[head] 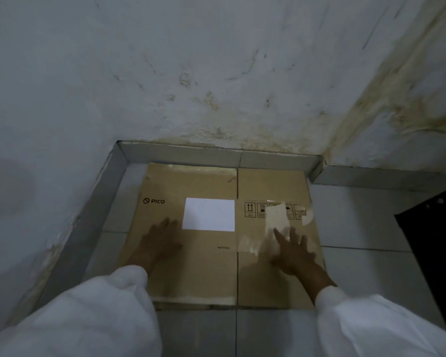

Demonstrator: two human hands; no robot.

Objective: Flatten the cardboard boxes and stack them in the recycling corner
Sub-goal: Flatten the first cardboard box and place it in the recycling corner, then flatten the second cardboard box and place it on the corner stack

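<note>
A flattened brown cardboard box (198,269) lies on the tiled floor in the corner, tight against the skirting. It carries a PICO logo, a white label (209,214), handling symbols and strips of clear and pale tape (276,215). My left hand (159,242) lies flat on the box's left half, fingers straight, just left of the label. On the right half my right hand (294,249) presses down with fingers spread over the tape. Both arms wear white sleeves.
Stained white walls (191,73) meet at the corner behind the box, with a grey skirting (180,155) along their foot. A dark object (433,240) stands on the floor at the right edge. Grey floor tiles (358,222) surround the box.
</note>
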